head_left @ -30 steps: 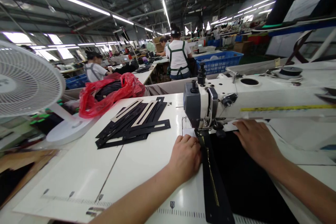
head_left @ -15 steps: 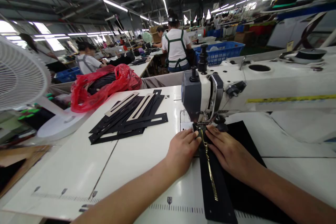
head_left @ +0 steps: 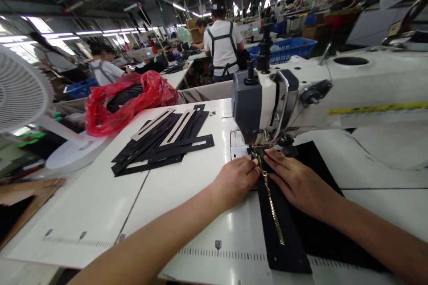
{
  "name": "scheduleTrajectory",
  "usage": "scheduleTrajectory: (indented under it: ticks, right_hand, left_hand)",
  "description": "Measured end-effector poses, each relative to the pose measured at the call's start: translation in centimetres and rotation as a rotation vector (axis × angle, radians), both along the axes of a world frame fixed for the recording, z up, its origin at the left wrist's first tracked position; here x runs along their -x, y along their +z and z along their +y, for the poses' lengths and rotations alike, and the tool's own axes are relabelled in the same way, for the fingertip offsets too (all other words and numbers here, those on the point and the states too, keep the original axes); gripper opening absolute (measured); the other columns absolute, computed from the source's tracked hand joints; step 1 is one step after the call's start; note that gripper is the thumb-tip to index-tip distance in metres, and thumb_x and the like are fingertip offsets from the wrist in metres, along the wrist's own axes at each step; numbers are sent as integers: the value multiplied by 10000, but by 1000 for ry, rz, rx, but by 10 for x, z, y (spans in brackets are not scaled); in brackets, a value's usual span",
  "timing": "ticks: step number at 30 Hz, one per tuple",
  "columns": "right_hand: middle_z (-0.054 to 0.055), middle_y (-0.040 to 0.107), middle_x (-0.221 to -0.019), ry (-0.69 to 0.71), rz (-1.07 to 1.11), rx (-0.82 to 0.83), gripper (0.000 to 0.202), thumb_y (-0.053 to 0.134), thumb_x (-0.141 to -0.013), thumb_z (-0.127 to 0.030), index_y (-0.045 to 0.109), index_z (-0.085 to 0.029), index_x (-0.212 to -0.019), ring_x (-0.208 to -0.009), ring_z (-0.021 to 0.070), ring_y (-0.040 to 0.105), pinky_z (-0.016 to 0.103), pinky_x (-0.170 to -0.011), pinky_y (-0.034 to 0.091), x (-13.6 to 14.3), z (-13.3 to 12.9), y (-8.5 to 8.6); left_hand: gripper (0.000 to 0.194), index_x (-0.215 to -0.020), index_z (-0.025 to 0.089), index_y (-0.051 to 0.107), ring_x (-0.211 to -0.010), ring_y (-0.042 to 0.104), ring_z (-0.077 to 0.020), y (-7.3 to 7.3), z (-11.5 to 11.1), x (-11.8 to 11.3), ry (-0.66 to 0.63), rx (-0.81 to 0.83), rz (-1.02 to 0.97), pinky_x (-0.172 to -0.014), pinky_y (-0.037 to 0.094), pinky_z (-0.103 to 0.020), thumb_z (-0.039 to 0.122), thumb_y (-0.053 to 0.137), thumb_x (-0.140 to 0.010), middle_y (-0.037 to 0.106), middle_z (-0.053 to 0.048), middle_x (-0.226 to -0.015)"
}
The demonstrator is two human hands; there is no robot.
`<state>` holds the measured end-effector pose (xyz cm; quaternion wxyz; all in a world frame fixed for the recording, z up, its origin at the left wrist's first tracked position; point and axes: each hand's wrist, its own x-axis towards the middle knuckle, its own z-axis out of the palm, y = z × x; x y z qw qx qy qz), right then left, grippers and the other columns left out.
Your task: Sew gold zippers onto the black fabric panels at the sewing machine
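Under the presser foot of a white and grey sewing machine [head_left: 247,102] lies a black strip with a gold-toothed zipper [head_left: 274,213]. Its far end is at the needle area, and a gold zipper pull [head_left: 265,177] shows between my hands. My left hand [head_left: 236,180] has its fingers curled in at the strip's left edge, close to the foot; the fingertips are partly hidden. Stretched flat, the fingers of my right hand [head_left: 294,180] press on the strip's right side. Beneath my right hand and forearm spreads a larger black panel [head_left: 321,227].
Black slotted pieces [head_left: 163,142], with two beige ones on top, lie on the white table [head_left: 187,196] at left. Behind them is a red plastic bag [head_left: 133,102]. A white fan [head_left: 23,93] stands at far left. Several people work beyond, near a blue crate [head_left: 287,51].
The view has shifted slightly, so the machine looks larger and further right. Both hands keep their places on the zipper strip beside the foot.
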<state>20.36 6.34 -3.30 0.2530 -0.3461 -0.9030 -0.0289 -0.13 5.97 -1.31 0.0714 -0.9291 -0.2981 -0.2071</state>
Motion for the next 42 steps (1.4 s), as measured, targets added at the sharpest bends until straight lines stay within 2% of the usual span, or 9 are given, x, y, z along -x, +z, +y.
scheduleTrajectory:
  ticks: [6, 10, 14, 17, 19, 22, 25, 31, 42]
  right_hand:
    - [157, 544, -1236, 19, 28, 21, 326, 400, -912, -197, 562, -124, -1185, -1147, 265, 505, 448, -932, 460, 0, -1, 6]
    - [115, 514, -1252, 43, 76, 126, 221, 500, -881, -252, 604, -203, -1070, -1164, 271, 470, 475, -939, 426, 1, -4, 14]
    - [75, 603, -943, -58, 143, 235, 88, 631, -780, -238, 553, -197, -780, -902, 244, 569, 428, -777, 495, 5, -9, 22]
    - [21, 582, -728, -96, 141, 261, 122, 599, -790, -174, 498, -199, -726, -674, 180, 573, 322, -593, 508, 6, -19, 23]
    - [61, 621, -836, -107, 124, 200, 52, 570, -809, -186, 545, -177, -855, -764, 199, 604, 339, -658, 528, 7, -29, 20]
    - [168, 564, -1194, -91, -3, -44, 342, 499, -846, -220, 516, -103, -1167, -1090, 275, 537, 444, -863, 490, 6, -41, 10]
    - [171, 507, -1284, -89, -155, -196, 382, 414, -871, -185, 506, -69, -1224, -1179, 278, 478, 492, -920, 456, 6, -46, 2]
    - [207, 494, -1278, -62, -198, -197, 387, 368, -881, -153, 539, 13, -1187, -1176, 274, 482, 441, -906, 489, 7, -42, 2]
    - [217, 502, -1269, -48, -134, -113, 389, 388, -876, -160, 541, 13, -1190, -1172, 286, 484, 466, -946, 451, 7, -22, 3]
  left_hand:
    - [297, -895, 100, 605, -789, 600, -187, -1, -1, -2, 28, -5, -42, -772, 536, -343, 152, 318, -951, 616, -96, -846]
    - [228, -940, 101, 597, -810, 583, -204, -5, 0, -2, 63, 41, -27, -743, 530, -346, 164, 378, -932, 607, -101, -877]
    - [177, -955, 112, 587, -767, 582, -192, -3, 0, -1, 88, 50, -17, -714, 536, -337, 166, 425, -908, 599, -88, -862]
    - [231, -1088, 131, 552, -816, 598, -201, 0, -5, 1, 70, 31, -1, -770, 535, -364, 187, 476, -877, 605, -87, -923]
    - [243, -1105, 141, 551, -925, 601, -225, 0, -12, 2, 51, -17, -1, -866, 506, -407, 184, 470, -879, 613, -102, -1008]
    - [226, -1055, 116, 573, -1048, 581, -239, -4, -24, 4, 34, -68, -30, -937, 480, -406, 144, 407, -904, 612, -126, -1121]
    - [244, -1043, 86, 576, -1071, 581, -239, -8, -30, 3, 20, -79, -44, -932, 491, -399, 120, 374, -909, 618, -156, -1130]
    - [211, -992, 77, 592, -1045, 597, -239, -5, -28, 0, 17, -61, -70, -927, 496, -394, 113, 406, -900, 636, -158, -1076]
    - [221, -953, 88, 600, -964, 615, -222, -2, -11, 1, 24, -33, -106, -913, 501, -390, 131, 386, -919, 638, -134, -1028]
